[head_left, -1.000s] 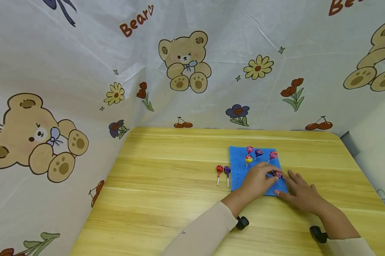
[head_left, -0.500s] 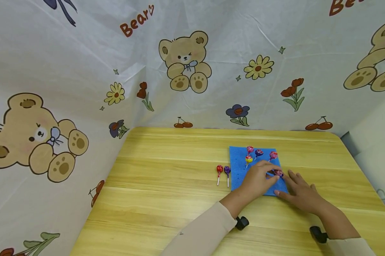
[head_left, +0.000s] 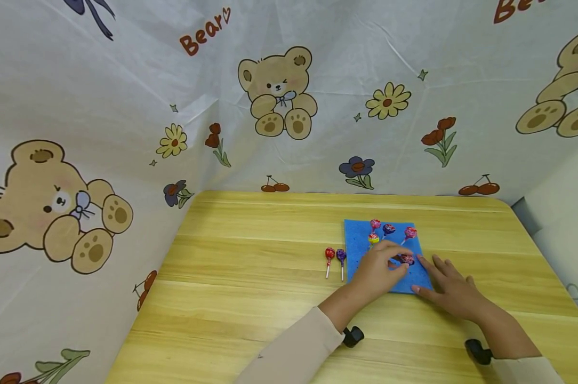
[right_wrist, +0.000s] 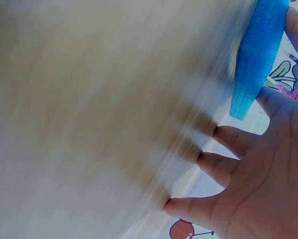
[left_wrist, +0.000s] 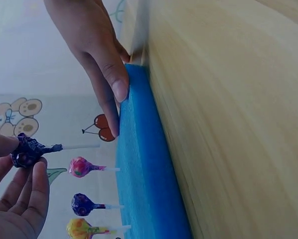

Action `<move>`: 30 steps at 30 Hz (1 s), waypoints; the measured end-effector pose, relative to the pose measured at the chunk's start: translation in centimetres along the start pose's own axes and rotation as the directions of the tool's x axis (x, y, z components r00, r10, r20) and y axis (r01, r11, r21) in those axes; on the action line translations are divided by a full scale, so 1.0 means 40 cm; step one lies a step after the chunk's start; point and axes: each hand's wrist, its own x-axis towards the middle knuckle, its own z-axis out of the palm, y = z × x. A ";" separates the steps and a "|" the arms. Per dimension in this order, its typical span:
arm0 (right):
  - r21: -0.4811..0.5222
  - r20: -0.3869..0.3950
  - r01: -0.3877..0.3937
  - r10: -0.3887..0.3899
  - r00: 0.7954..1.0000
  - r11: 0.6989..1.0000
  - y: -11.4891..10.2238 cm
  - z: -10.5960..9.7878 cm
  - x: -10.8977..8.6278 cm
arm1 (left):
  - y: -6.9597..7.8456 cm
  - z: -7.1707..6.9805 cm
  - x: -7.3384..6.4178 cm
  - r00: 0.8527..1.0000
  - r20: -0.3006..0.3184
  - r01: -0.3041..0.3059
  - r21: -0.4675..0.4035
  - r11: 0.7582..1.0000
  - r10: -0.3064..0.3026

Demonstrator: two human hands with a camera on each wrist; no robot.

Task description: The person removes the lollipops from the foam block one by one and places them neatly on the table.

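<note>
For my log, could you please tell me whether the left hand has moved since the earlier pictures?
Yes: against the blue pad in the head view, the left hand has shifted slightly left.

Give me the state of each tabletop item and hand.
Blue square foam block: flat on wooden table.
Yellow round lollipop: standing in block.
Dark blue round lollipop: standing likewise.
Rear pink round lollipop: standing likewise.
Rightmost pink round lollipop: standing likewise.
Red round lollipop: lying on table.
Purple round lollipop: lying on table.
Dark wrapped round lollipop: held above block.
Left hand: pinching it.
Right hand: fingers spread, touching block.
</note>
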 end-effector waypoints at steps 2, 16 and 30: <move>-0.002 0.002 -0.003 0.003 1.000 1.000 -0.002 -0.001 0.000 | -0.003 -0.010 -0.005 1.000 -0.001 0.012 -0.016 1.000 -0.012; -0.009 0.009 -0.014 0.014 1.000 1.000 -0.004 0.001 0.000 | -0.054 -0.069 -0.047 0.997 -0.056 0.054 -0.065 0.996 -0.058; 0.009 0.000 0.011 -0.011 1.000 1.000 -0.007 -0.004 -0.005 | -0.105 -0.132 -0.078 0.979 -0.173 0.084 -0.141 0.986 -0.108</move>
